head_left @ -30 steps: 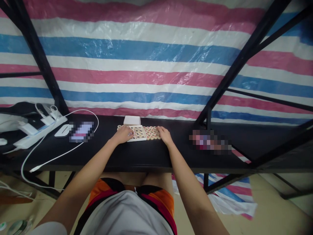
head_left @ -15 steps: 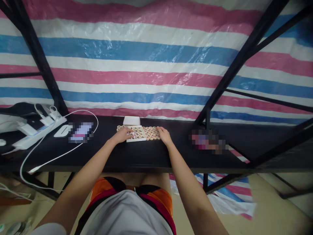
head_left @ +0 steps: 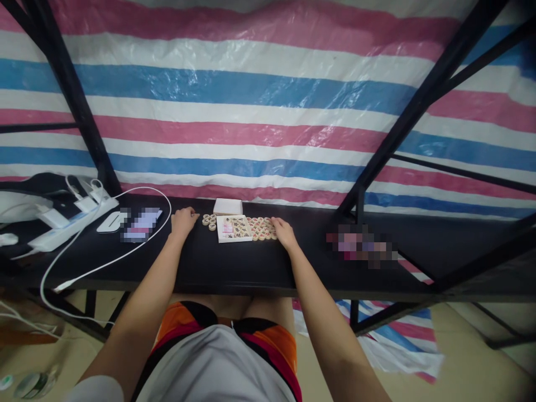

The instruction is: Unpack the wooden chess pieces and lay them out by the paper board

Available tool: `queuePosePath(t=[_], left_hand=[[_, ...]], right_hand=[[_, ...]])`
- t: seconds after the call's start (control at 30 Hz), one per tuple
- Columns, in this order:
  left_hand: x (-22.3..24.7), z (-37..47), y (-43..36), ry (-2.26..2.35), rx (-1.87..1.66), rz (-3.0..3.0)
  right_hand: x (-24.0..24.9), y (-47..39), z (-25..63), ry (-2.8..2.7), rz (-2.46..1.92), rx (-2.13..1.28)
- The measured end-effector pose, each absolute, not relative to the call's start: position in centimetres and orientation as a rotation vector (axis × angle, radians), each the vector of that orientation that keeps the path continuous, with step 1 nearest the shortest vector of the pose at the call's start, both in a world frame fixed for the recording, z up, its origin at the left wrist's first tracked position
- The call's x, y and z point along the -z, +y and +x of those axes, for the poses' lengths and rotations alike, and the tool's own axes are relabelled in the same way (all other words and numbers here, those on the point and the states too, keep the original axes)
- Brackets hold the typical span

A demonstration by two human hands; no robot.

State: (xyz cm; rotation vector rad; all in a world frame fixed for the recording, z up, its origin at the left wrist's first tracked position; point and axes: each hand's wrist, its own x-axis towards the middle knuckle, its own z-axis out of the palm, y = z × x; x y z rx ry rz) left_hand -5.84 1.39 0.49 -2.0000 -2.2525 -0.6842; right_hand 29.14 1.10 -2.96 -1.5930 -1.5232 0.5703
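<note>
On the black desk, a white box [head_left: 234, 238] holds round xiangqi pieces with black characters; a pinkish patch shows at its left side. Several loose pieces [head_left: 211, 219] lie left of the box. To its right is a packed group with red characters [head_left: 262, 229]. My left hand [head_left: 184, 220] is over the desk, left of the loose pieces, fingers curled together; what they hold, if anything, is too small to make out. My right hand [head_left: 282, 230] rests against the right edge of the red group, fingers extended. Behind the box lies a white lid [head_left: 228, 206].
A phone [head_left: 142, 224], a white flat object [head_left: 109, 222], a power strip with chargers [head_left: 75, 220] and a looping white cable are on the left. A blurred-out item [head_left: 362, 245] lies on the right. Black frame posts and a striped sheet [head_left: 234, 134] stand behind the desk.
My left hand has moved left, off the box and its pieces, uncovering them and the loose pieces beside it. My right hand stays by the red group. The view has shifted slightly.
</note>
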Motion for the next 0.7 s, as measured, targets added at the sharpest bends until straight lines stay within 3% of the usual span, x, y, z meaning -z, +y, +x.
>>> queuePosePath(t=[0.37, 0.7], left_hand=[[-0.3, -7.4, 1.8, -2.37, 0.674, -2.206], [-0.8, -7.0, 1.1, -2.149, 0.806, -2.753]], right_hand=[[3.0, 1.2, 29.2, -1.527, -1.587, -0.575], [2.7, 0.9, 29.1, -1.536, -1.604, -0.57]])
